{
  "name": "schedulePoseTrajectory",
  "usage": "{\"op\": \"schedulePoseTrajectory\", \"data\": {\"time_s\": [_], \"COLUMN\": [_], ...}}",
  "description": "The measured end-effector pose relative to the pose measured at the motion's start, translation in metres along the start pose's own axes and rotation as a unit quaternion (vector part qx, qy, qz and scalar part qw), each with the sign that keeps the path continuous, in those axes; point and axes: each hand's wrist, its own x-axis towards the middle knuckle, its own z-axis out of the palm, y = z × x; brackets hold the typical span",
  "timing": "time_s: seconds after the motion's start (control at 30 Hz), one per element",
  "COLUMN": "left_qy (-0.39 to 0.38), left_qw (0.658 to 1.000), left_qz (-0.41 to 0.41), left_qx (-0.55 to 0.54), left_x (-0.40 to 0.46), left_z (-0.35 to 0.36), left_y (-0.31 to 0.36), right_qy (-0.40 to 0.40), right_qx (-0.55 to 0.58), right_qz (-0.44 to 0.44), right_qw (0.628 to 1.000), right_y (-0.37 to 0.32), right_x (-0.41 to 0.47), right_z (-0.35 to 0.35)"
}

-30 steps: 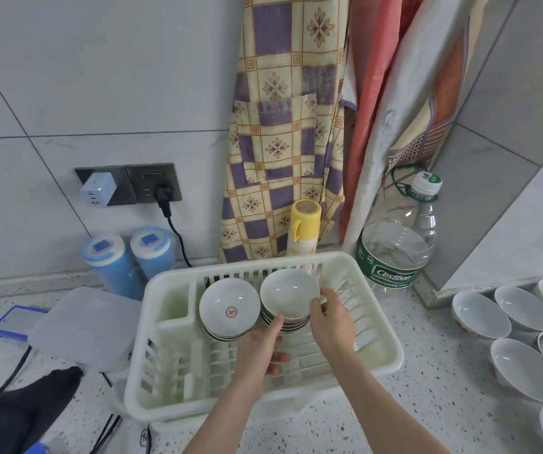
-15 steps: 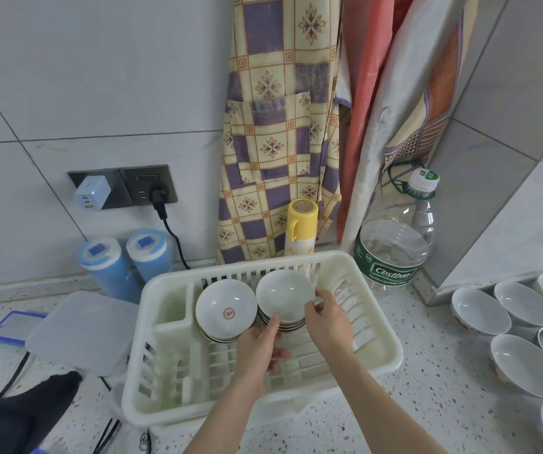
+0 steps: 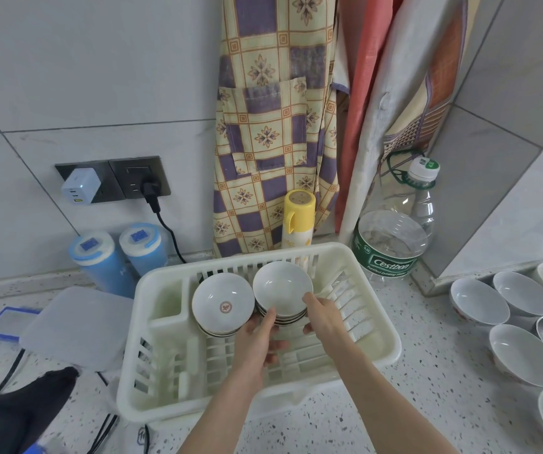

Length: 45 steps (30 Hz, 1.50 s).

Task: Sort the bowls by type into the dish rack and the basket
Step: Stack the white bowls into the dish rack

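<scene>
This is a home kitchen: an apron (image 3: pixel 271 126) hangs on the tiled wall (image 3: pixel 67 77), and a dish rack (image 3: pixel 378 326) holds bowls (image 3: pixel 281 285).

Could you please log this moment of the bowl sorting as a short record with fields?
setting: speckled counter by a tiled wall
dish rack: white plastic, holds two bowl stacks side by side
left stack: top bowl has a red emblem
right stack: plain white top bowl
left hand: fingers against the right stack's near side
right hand: holds the right stack's rim
loose bowls: several on the counter, right of the rack
basket: not in view
</scene>
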Motion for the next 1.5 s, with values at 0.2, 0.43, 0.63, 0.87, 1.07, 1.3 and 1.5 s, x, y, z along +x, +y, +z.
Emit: {"op": "schedulePoseTrajectory", "data": {"time_s": [0.2, 0.43, 0.63, 0.87, 1.07, 1.3, 1.5], "left_qy": [-0.005, -0.017, -0.013, -0.033, -0.016, -0.042, -0.084], "left_qw": [1.000, 1.000, 1.000, 0.998, 0.999, 0.999, 0.993], "left_qz": [0.002, -0.001, -0.009, -0.034, -0.020, -0.005, -0.035], "left_qx": [0.002, -0.006, -0.027, -0.042, -0.035, -0.017, 0.082], "left_x": [-0.002, -0.003, -0.004, -0.017, -0.037, -0.084, -0.120], "left_z": [0.001, 0.002, 0.002, 0.002, -0.009, 0.000, 0.065], "left_y": [0.001, 0.001, 0.001, 0.009, 0.012, -0.009, -0.045], "right_qy": [0.011, 0.020, 0.015, -0.012, 0.044, 0.125, 0.151], "right_qx": [-0.004, 0.009, -0.023, -0.016, -0.014, 0.042, 0.078], "right_qz": [-0.002, 0.010, -0.001, -0.010, -0.051, -0.193, -0.166], "right_qw": [1.000, 1.000, 1.000, 1.000, 0.998, 0.972, 0.971], "right_y": [0.003, 0.004, 0.004, 0.003, -0.006, -0.004, 0.058], "right_x": [0.006, 0.008, 0.005, -0.002, -0.022, -0.057, -0.075], "right_z": [0.002, 0.003, 0.002, 0.000, -0.010, -0.062, -0.137]}}
